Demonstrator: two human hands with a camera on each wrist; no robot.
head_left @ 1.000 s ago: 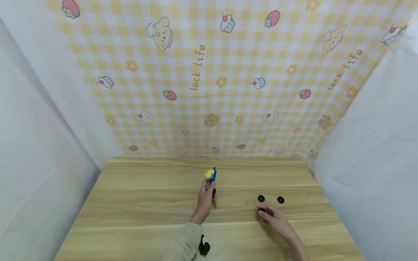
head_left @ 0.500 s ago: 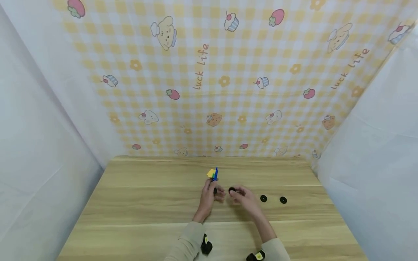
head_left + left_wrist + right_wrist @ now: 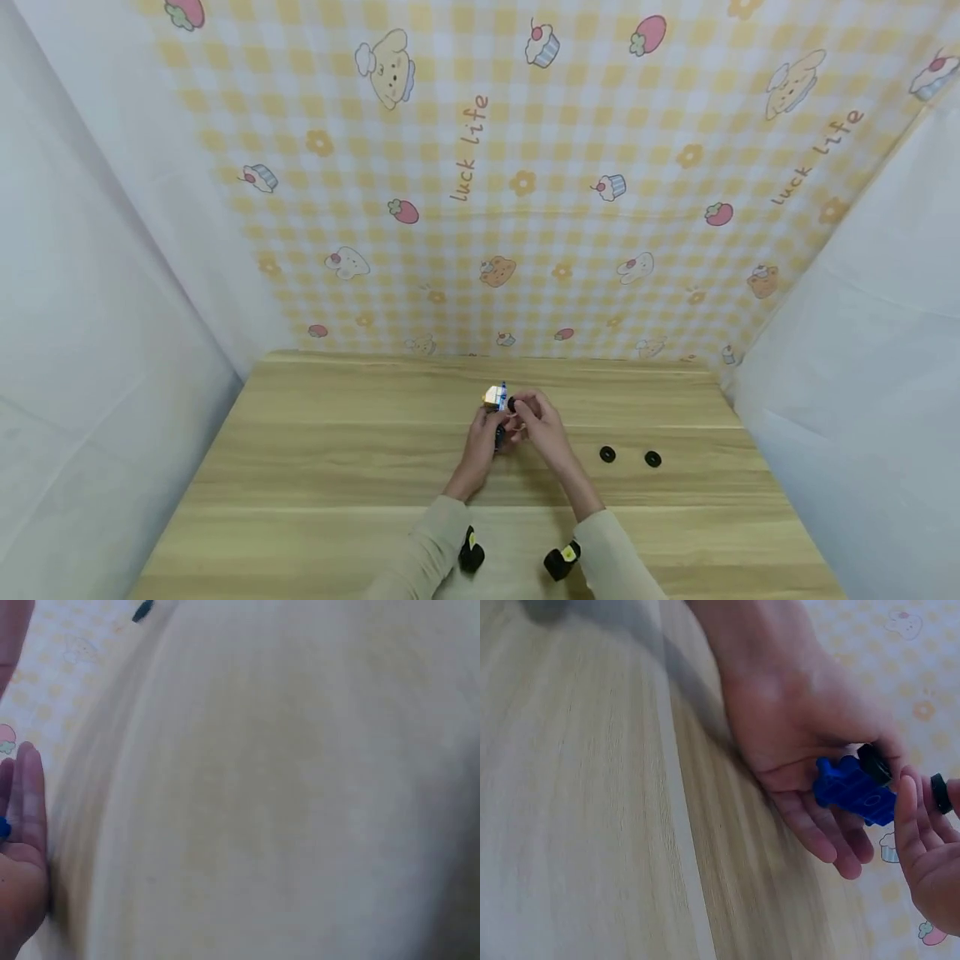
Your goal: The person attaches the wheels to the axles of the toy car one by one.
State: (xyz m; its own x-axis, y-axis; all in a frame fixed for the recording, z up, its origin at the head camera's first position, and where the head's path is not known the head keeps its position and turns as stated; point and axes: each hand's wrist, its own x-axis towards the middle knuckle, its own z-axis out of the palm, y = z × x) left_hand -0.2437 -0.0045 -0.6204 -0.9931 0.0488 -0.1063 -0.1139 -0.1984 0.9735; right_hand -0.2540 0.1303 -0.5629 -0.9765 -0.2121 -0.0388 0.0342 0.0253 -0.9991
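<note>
A white cloth printed with yellow checks, cupcakes and strawberries [image 3: 450, 250] fills the upper middle of the head view; plain white sheets [image 3: 82, 275] flank it at the left and right edges; below, a pale wood-grained tabletop [image 3: 337, 467] spans the lower part of the frame. Slightly right of centre, the left hand [image 3: 477, 443] holds a blue studded plastic toy piece [image 3: 847, 787] in its palm, thumb against a round black wheel [image 3: 873, 765] on the piece, the other fingers extended beneath, as the right wrist view shows; beyond that thumb in the head view, the toy has a bright, glare-washed part [image 3: 493, 396] whose edge shows yellow. Just beside it, the right hand [image 3: 543, 428] pinches a small black ring [image 3: 940, 793] between thumb and fingers; in the right wrist view this ring is near the right edge, apart from the wheel. Two loose black rings [image 3: 603, 454] lie on the tabletop at lower right, near each other; beige sleeves [image 3: 435, 533] and black wrist devices [image 3: 472, 557] occupy the bottom middle.
</note>
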